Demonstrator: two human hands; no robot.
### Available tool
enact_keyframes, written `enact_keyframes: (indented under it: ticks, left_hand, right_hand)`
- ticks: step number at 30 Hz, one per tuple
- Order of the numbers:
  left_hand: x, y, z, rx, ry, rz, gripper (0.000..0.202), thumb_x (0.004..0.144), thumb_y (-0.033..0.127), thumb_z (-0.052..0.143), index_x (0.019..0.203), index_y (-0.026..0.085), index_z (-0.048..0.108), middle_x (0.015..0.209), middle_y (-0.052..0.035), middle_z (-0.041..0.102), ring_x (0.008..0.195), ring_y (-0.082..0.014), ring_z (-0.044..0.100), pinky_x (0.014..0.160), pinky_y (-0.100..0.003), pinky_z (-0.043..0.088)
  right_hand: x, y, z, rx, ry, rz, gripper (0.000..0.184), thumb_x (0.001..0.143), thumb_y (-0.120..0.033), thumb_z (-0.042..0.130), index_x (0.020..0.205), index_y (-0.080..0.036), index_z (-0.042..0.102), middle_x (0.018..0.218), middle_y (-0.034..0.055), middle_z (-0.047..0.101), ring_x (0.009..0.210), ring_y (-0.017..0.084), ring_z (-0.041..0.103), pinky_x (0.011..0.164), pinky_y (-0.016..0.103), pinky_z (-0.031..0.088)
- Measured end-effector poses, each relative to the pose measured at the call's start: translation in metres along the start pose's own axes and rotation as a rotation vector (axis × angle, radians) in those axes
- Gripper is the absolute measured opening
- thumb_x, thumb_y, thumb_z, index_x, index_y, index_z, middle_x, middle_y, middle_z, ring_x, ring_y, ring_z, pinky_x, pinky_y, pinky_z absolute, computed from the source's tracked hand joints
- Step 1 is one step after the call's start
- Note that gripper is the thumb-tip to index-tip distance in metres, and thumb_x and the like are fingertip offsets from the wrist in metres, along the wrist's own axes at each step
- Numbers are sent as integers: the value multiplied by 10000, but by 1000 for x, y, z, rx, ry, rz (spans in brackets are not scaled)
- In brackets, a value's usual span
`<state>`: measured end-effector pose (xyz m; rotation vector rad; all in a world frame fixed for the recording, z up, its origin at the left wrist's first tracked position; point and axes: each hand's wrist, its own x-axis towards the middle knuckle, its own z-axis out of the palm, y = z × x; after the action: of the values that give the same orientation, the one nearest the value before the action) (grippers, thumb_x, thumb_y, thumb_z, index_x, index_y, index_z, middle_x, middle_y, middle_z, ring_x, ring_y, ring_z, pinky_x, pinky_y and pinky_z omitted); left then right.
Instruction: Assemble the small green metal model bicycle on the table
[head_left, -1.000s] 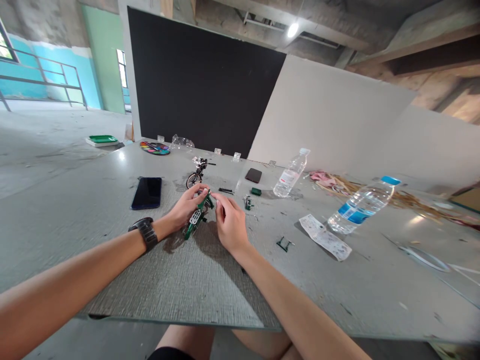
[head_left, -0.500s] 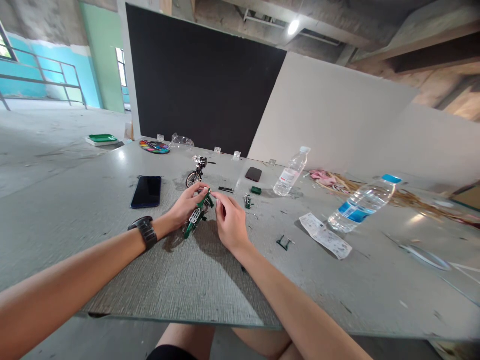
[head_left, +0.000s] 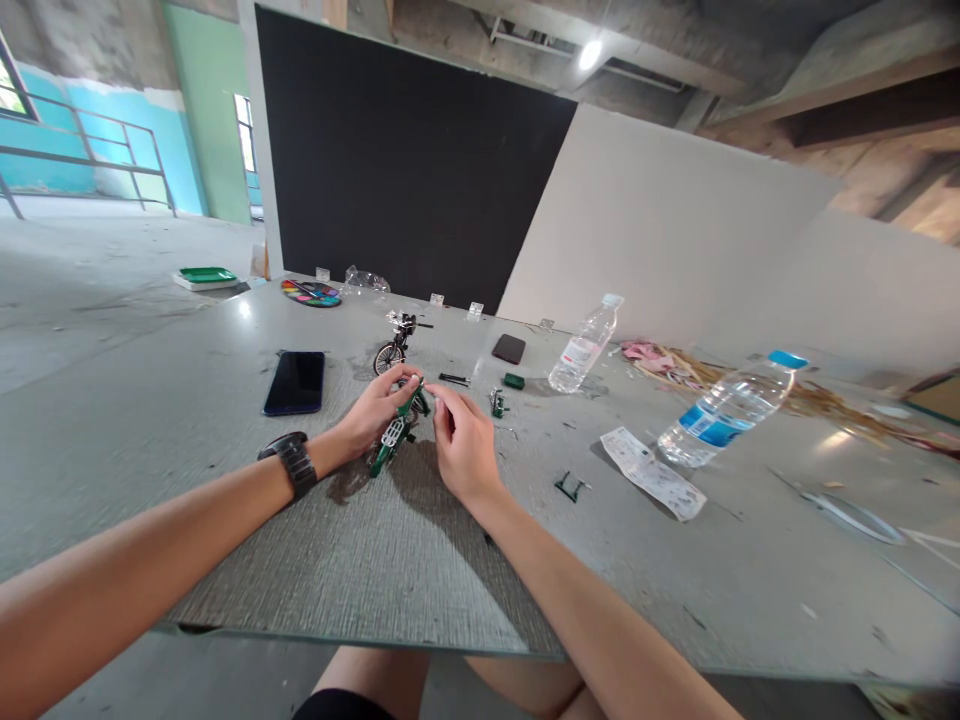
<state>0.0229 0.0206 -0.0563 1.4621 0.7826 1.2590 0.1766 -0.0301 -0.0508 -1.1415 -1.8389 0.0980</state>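
A small green model bicycle (head_left: pixel 392 436) with a pale rear rack is tilted just over the table, between my two hands. My left hand (head_left: pixel 375 405), with a black watch on the wrist, grips its upper end between thumb and fingers. From the other side, my right hand (head_left: pixel 465 440) pinches at that same end with its fingertips; any tiny part between them is too small to make out. Just beyond the left hand stands a black model bicycle (head_left: pixel 393 342). Loose green parts (head_left: pixel 498 403) and a green U-shaped piece (head_left: pixel 571 487) lie to the right.
A dark phone (head_left: pixel 295 383) lies left, a smaller phone (head_left: pixel 509 349) farther back. Two water bottles (head_left: pixel 583 350) and a printed sheet (head_left: pixel 652 473) are on the right. A paint palette (head_left: pixel 311 292) sits near the black board (head_left: pixel 405 150). The table's front edge (head_left: pixel 360 640) is close to my body.
The view has shifted very slightly. Both hands stay at the green model bicycle, with no clear movement.
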Motion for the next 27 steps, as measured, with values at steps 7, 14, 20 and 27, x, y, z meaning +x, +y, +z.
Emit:
enact_keyframes:
  ticks: [7, 14, 20, 27]
  left_hand:
    - [4, -3, -1, 46, 28, 40, 291, 869, 465, 658, 975, 196, 635, 911, -15, 595, 787, -145, 519, 703, -244, 401]
    - [4, -6, 0, 23, 11, 35, 275, 886, 452, 638, 990, 198, 621, 847, 5, 567, 702, -132, 481, 632, -240, 360]
    - [3, -2, 0, 13, 6, 36, 256, 889, 431, 632, 982, 193, 623, 873, 0, 575, 731, -133, 490, 666, -241, 374]
    - [2, -1, 0, 30, 15, 15, 263, 878, 445, 642, 978, 203, 628, 848, 3, 558, 705, -137, 460, 633, -242, 359]
  right_hand:
    - [0, 0, 0, 2, -11, 1, 345, 996, -198, 379, 1214, -223, 646, 1130, 97, 703, 1021, 219, 668, 887, 371, 522]
    - [1, -1, 0, 7, -3, -4, 326, 997, -203, 378, 1191, -203, 639, 1126, 99, 712, 999, 216, 675, 865, 358, 521]
    - [0, 0, 1, 4, 24, 9, 252, 994, -227, 389, 1111, -205, 611, 1054, 87, 722, 948, 214, 676, 830, 343, 506]
    - [0, 5, 2, -34, -14, 32, 269, 1031, -321, 338, 1052, -197, 575, 842, 64, 687, 726, 193, 634, 687, 302, 457]
